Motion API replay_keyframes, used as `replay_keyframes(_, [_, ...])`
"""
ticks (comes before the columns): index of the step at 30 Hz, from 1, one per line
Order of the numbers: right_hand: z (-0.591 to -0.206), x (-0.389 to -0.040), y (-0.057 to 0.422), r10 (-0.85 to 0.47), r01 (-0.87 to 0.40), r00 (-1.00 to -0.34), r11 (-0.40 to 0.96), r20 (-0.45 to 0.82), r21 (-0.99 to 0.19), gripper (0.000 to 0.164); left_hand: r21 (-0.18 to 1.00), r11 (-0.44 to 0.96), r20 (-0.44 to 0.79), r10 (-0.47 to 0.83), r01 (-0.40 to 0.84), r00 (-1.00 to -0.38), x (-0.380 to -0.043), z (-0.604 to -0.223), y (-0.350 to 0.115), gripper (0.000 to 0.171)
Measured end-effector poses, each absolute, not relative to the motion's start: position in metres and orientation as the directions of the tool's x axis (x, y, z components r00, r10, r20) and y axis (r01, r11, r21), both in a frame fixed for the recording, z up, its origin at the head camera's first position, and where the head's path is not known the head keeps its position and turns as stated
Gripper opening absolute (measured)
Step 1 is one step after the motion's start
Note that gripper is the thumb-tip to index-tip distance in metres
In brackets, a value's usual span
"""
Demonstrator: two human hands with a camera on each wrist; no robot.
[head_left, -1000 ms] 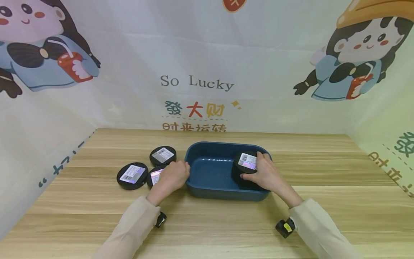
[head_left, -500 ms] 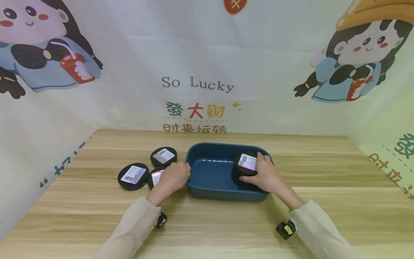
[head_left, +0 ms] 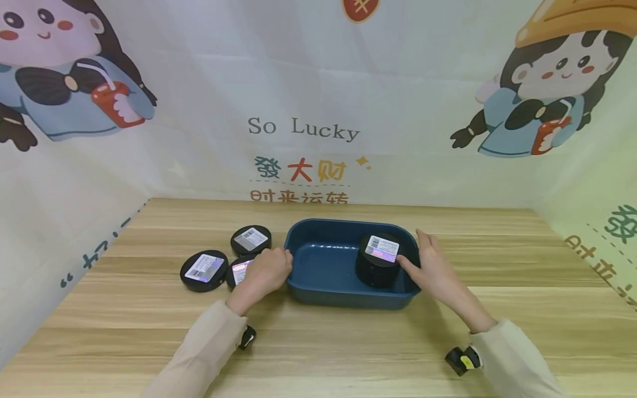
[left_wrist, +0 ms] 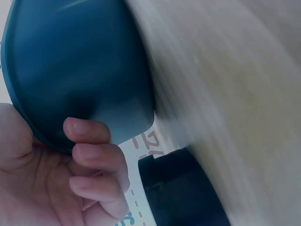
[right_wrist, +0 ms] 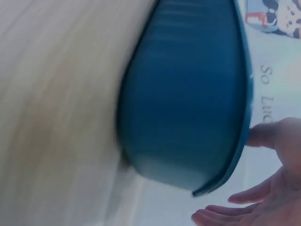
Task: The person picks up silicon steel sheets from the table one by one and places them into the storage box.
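A blue plastic basin (head_left: 323,265) stands on the wooden table. My left hand (head_left: 269,271) holds its left rim; in the left wrist view the curled fingers (left_wrist: 96,153) lie against the outer wall. Inside the basin, at the right end, stands a stack of round black discs (head_left: 378,261), the top one bearing a white label with a barcode. My right hand (head_left: 438,271) is at the right rim, fingers spread, the thumb reaching over the rim beside the stack. Nothing is in its grasp. In the right wrist view the fingers (right_wrist: 230,212) extend beyond the basin's rim.
Left of the basin lie three labelled black discs: a far one (head_left: 251,240), one at the left (head_left: 204,271) and one (head_left: 239,270) partly hidden by my left hand. A printed white cloth (head_left: 318,83) closes off the back and sides of the table (head_left: 318,354).
My right hand has let go of the disc stack and moved right to the basin's rim, its fingers opening. The stack stays in the basin. My left hand keeps its place on the left rim.
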State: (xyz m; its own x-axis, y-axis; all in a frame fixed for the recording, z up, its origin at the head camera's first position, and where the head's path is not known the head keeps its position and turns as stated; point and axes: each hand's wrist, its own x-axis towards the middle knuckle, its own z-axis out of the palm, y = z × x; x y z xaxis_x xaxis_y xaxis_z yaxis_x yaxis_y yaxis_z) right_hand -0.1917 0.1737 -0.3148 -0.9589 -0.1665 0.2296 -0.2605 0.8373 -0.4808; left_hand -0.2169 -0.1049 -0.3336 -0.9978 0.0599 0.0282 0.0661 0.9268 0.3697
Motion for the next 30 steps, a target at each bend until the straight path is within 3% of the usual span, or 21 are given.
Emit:
replay_keyframes(8, [-0.326, -0.197, 0.189, -0.169, -0.219, -0.975, 0.837, 0.143, -0.502, 0.055, 0.361, 0.930, 0.034, 0.058, 0.066, -0.998, -0.217, -0.335, -0.106, 0.040])
replay_keyframes(17, [-0.335, -0.205, 0.193, -0.207, -0.124, -0.978, 0.708, -0.037, -0.696, 0.033, 0.366, 0.928, 0.038, 0.057, 0.067, -0.998, -0.217, -0.335, -0.105, 0.039])
replay_keyframes(30, [-0.334, -0.209, 0.190, -0.193, -0.057, -0.975, 0.689, -0.107, -0.723, 0.024, 0.358, 0.931, 0.012, 0.071, 0.071, -0.997, -0.218, -0.333, -0.106, 0.039])
